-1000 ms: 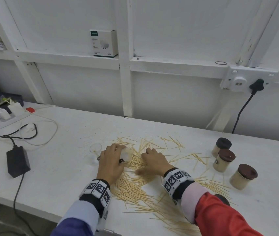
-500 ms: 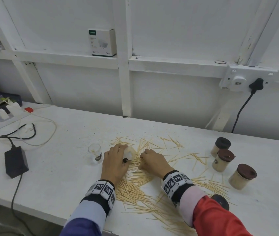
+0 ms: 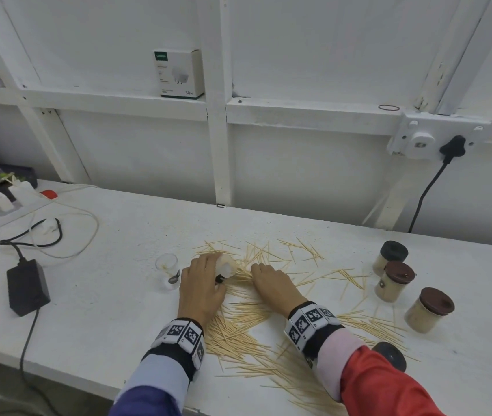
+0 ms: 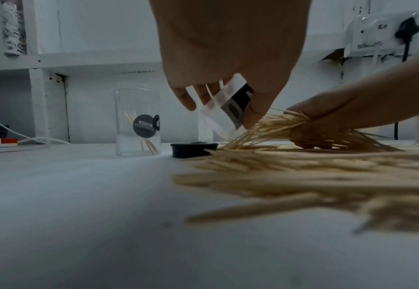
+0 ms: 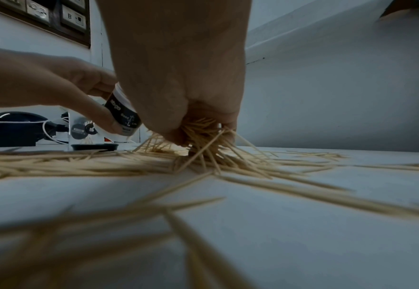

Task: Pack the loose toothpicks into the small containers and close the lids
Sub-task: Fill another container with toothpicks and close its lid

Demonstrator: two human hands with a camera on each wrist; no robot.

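Nearest the viewer, a dense scatter of pale wooden toothpicks [image 3: 238,334] covers the white painted table [image 3: 94,310], with a black round lid [image 3: 391,355] lying among them beside the red right sleeve. Farther in, the left hand [image 3: 202,286] curls fingers and thumb around a small clear plastic container with a black label [image 4: 230,105], held tilted with one end lowered to the heap; the right hand [image 3: 271,283], just beside it, has its fingers bent around a gathered bundle of toothpicks [image 5: 203,133] resting on the table. A second black lid [image 4: 193,149] lies flat beneath the left hand. Left of that hand stands an upright open clear container [image 3: 167,270] holding a few toothpicks. Toward the right edge, three filled containers with dark lids [image 3: 394,277] stand closed. Farther left lie a black power adapter [image 3: 27,291] and cables.
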